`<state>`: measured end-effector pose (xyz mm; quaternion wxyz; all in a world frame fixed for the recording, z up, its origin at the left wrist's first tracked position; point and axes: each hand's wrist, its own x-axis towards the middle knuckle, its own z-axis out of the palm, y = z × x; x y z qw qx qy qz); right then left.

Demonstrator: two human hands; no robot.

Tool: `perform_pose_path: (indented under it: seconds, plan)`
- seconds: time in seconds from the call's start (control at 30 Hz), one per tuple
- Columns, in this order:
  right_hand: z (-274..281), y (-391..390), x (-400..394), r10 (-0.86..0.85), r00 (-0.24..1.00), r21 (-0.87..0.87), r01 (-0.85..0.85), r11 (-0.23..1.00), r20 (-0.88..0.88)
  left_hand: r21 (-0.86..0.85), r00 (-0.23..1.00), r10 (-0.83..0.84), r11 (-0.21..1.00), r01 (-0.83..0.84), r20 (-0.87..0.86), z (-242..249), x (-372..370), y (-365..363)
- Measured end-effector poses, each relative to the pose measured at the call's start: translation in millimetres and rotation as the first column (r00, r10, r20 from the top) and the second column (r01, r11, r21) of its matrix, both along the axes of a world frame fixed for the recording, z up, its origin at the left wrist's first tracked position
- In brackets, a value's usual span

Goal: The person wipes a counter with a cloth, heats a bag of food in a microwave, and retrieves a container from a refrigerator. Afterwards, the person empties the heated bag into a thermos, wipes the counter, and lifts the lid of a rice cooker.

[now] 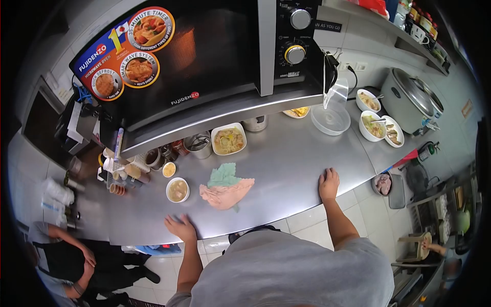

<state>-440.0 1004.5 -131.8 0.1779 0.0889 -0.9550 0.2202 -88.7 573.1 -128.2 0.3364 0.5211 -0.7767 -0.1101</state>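
Observation:
My left hand is at the front edge of the steel counter, fingers apart and holding nothing. Just beyond it stands a white bowl of pale soup, apart from the fingers. My right hand lies on the counter near its front edge, further right, with nothing visible in it. Between the hands, a crumpled pink cloth touches a green cloth. Behind them is a square white bowl of noodles with vegetables. A small cup with yellow food stands behind the soup bowl.
A microwave oven sits on a shelf above the counter. At the right back are a clear plastic tub, food bowls and a rice cooker. Condiment containers stand left. A person with hands together is at lower left.

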Motion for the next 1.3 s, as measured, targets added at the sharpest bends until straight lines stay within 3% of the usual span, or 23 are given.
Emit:
perform_pose_path:
  seconds: [0.07,0.33,0.4,0.43,0.5,0.53,0.63,0.67,0.73,0.77,0.8,0.87,0.9,0.93,1.13,1.23,1.3]
  plan:
    - [6.0,-3.5,2.5,0.039,0.999,-0.032,-0.04,0.999,-0.035,0.021,0.984,0.094,0.995,-0.098,0.149,13.9,-14.8,8.8]
    - [7.4,1.9,6.0,0.113,0.982,-0.023,-0.117,0.993,-0.149,0.009,0.959,0.192,0.98,-0.198,0.208,-5.3,-12.0,-1.0]
    - [10.7,3.1,4.4,0.154,0.987,-0.044,-0.156,0.987,-0.047,-0.052,0.955,0.211,0.978,-0.204,0.208,-9.0,-12.1,-1.1]
    - [10.8,4.2,5.0,0.17,0.985,-0.061,-0.17,0.984,0.009,0.008,0.952,0.172,0.984,-0.18,0.252,-7.2,-11.3,-0.3]
    - [8.0,4.0,3.6,0.158,0.986,-0.051,-0.161,0.986,-0.062,0.119,0.938,0.088,0.984,-0.135,0.336,-0.8,-10.6,-2.4]
    - [6.4,3.1,4.2,0.149,0.984,-0.048,-0.154,0.987,-0.094,0.023,0.932,0.123,0.99,-0.139,0.34,-8.9,-10.4,-6.1]
    - [16.6,5.6,5.7,0.18,0.984,-0.088,-0.181,0.98,-0.019,0.062,0.919,0.114,0.987,-0.148,0.377,3.1,-14.3,0.8]
    - [15.6,8.5,6.1,0.179,0.984,-0.099,-0.178,0.979,-0.005,-0.042,0.951,0.122,0.993,-0.114,0.284,1.7,-13.2,4.3]
    - [14.9,7.4,3.9,0.169,0.985,-0.131,-0.167,0.977,0.01,-0.187,0.974,-0.219,0.956,0.226,0.056,5.4,-38.6,12.1]
    - [15.0,8.3,3.5,0.161,0.986,-0.162,-0.164,0.973,-0.035,-0.266,0.918,-0.394,0.89,0.37,-0.041,5.9,-49.2,30.1]
    - [14.2,10.4,6.5,0.157,0.985,-0.186,-0.167,0.968,-0.072,-0.162,0.837,-0.543,0.834,0.527,-0.074,36.8,-78.3,68.2]
    - [17.1,20.1,12.4,0.171,0.974,-0.2,-0.199,0.959,-0.15,-0.209,0.659,-0.752,0.642,0.737,0.015,60.5,-128.8,114.8]
    - [22.0,29.5,22.4,0.166,0.975,-0.202,-0.195,0.96,-0.149,-0.159,0.584,-0.811,0.581,0.798,-0.035,69.6,-152.8,134.1]
    - [27.7,39.4,36.9,0.162,0.975,-0.203,-0.19,0.96,-0.15,-0.114,0.504,-0.859,0.512,0.852,-0.09,76.6,-176.2,149.5]
    - [-22.4,142.8,169.8,0.016,0.997,-0.179,-0.002,0.984,0.073,-0.13,0.198,-0.977,0.186,0.974,0.08,89.0,-260.3,214.4]
    - [-66.8,199.3,249.7,-0.197,0.942,-0.049,0.218,0.975,0.272,-0.034,0.113,-0.987,0.109,0.993,0.119,64.0,-286.9,236.6]
    - [-86.2,224.4,299.2,-0.38,0.85,0.021,0.401,0.916,0.364,0.054,0.135,-0.973,0.147,0.988,0.185,34.4,-300.8,237.2]
